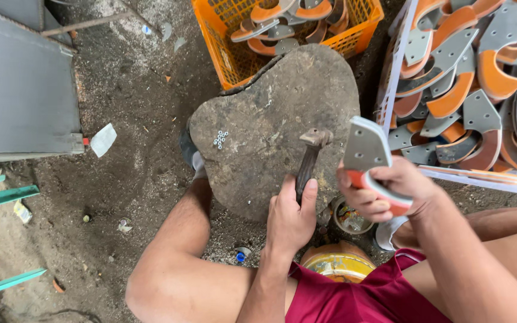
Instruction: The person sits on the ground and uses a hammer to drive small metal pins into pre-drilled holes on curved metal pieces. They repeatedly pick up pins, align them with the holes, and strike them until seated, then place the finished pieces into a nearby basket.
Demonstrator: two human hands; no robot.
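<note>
A person sits low on a dirt floor, seen from above, with a flat, worn stone slab (270,119) between the knees. The left hand (291,218) is closed around the handle of a hammer (309,158), whose rusty head rests near the middle-right of the slab. The right hand (384,191) is clamped on a curved grey and orange piece (366,152), holding it upright just off the slab's right edge, its grey plate end pointing up and its orange end wrapped in the fingers.

A small cluster of silver nuts (220,139) lies on the slab's left part, well apart from the hammer. Behind the slab stands an orange crate (228,57) holding several like pieces. To the right, a pale crate (393,72) is piled with many more. A small open tin (349,216) sits on the ground between the hands, and a yellow tub (339,263) is close to the body.

The step in hand looks like bringing one piece to the slab for hammering; nothing lies under the hammer yet. The next move would seem to call for laying the piece flat and steady on the stone, fingers clear of the hammer's path.
</note>
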